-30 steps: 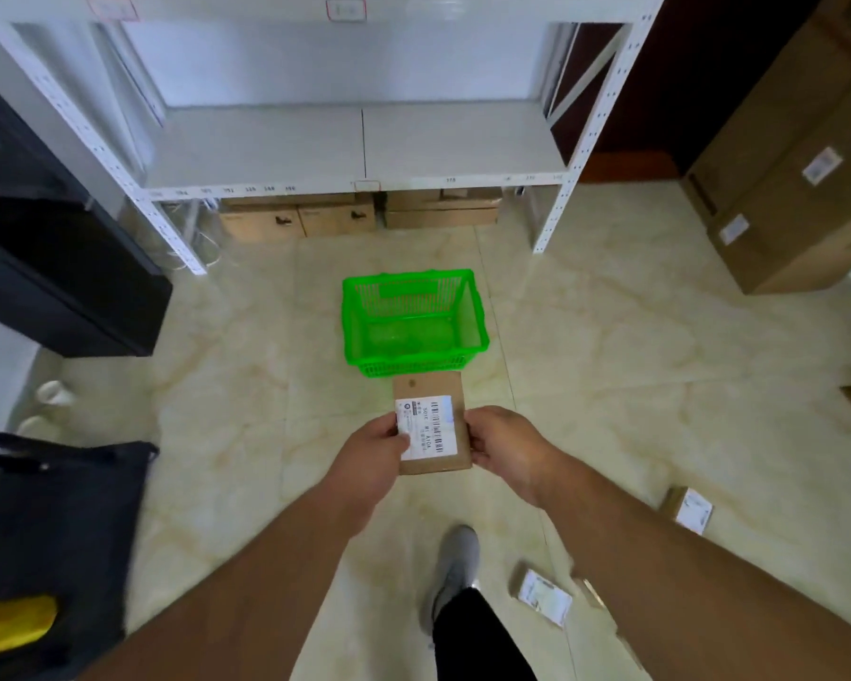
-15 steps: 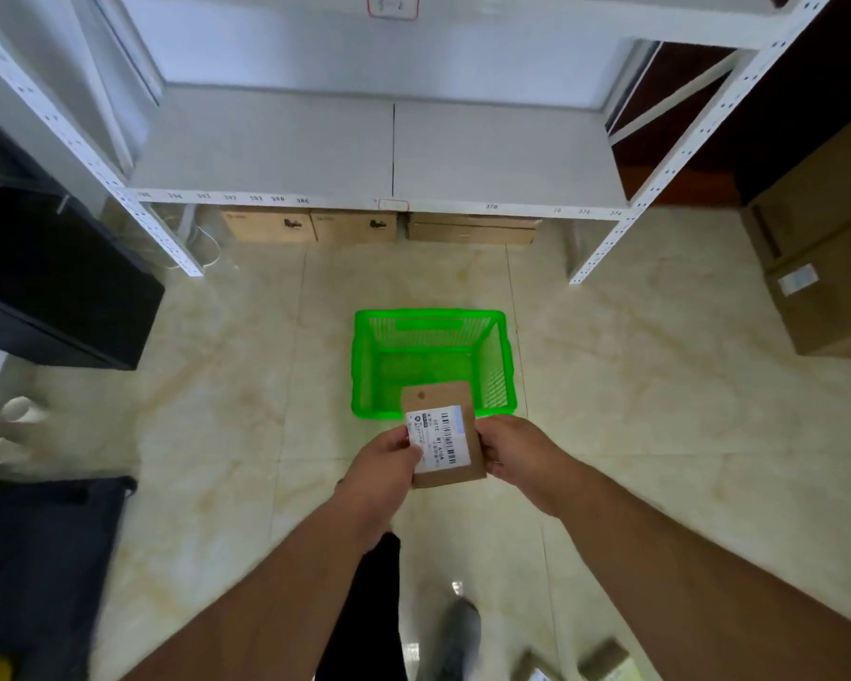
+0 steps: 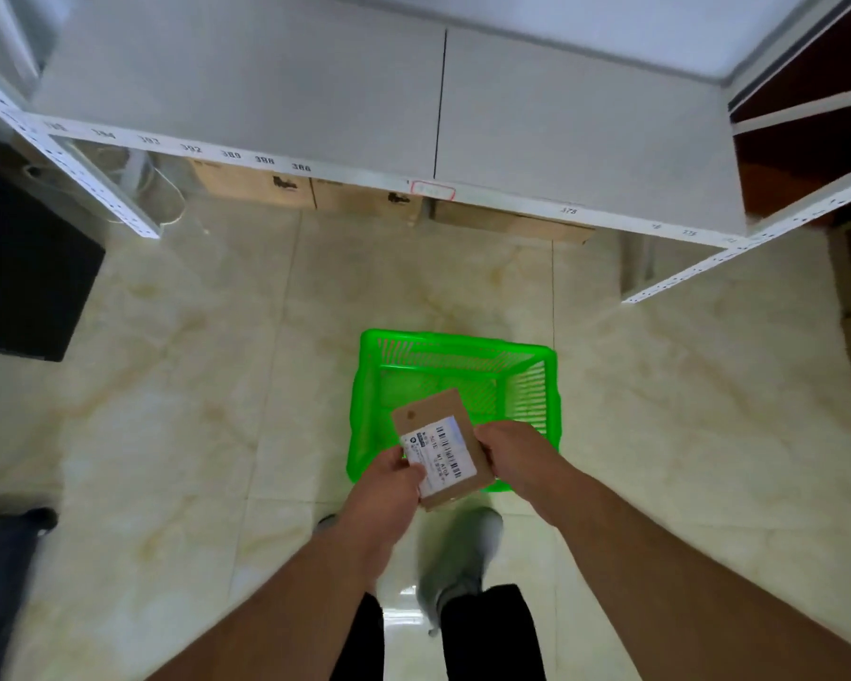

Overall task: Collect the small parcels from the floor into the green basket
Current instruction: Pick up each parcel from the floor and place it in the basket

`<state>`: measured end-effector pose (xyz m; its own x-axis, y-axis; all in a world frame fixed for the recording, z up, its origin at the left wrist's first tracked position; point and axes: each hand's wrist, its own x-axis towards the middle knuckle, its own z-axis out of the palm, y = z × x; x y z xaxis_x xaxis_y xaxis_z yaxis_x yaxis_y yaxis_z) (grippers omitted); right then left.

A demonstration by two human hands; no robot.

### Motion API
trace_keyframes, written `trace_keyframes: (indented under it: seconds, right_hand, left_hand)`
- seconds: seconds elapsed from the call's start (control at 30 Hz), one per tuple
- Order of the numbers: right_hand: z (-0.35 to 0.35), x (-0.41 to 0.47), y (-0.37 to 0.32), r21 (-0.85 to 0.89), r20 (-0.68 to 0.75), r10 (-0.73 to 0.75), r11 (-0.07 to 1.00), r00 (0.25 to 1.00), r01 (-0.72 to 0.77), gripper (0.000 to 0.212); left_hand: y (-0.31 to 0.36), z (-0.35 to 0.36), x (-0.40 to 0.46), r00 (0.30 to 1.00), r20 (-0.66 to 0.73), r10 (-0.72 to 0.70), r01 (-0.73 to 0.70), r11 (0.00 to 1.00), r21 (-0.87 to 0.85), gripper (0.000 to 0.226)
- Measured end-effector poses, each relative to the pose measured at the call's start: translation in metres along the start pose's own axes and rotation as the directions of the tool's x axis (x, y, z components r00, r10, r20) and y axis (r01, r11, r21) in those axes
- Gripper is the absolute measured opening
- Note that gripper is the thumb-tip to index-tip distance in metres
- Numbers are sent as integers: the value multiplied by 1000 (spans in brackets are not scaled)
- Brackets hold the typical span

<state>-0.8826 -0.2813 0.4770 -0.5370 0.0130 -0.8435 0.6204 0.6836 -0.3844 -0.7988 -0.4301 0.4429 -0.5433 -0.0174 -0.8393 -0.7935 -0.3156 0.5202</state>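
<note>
My left hand (image 3: 389, 484) gripped the near-left edge of the small brown parcel (image 3: 440, 447), which hung over the near rim of the green basket (image 3: 536, 385); my right hand (image 3: 512, 452) clasped its right edge.

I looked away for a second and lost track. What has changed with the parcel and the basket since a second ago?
The person stepped up to the green plastic basket; the flat brown cardboard parcel with a white label now hangs over its near rim. Unchanged: left hand and right hand grip the parcel's sides; the basket looks empty.
</note>
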Motion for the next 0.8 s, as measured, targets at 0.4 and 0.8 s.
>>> trace_keyframes:
  seconds: [0.4, 0.8]
  right_hand:
    - [53, 288, 13, -672, 115, -254, 692, 960, 263, 42]
    - [121, 442, 36, -833, 237, -310, 423, 921, 356, 49]
  left_hand:
    - [-69, 4, 253, 977, -57, -208, 181, 934, -306, 32]
    - [-136, -2, 412, 961, -95, -259, 120, 704, -700, 38]
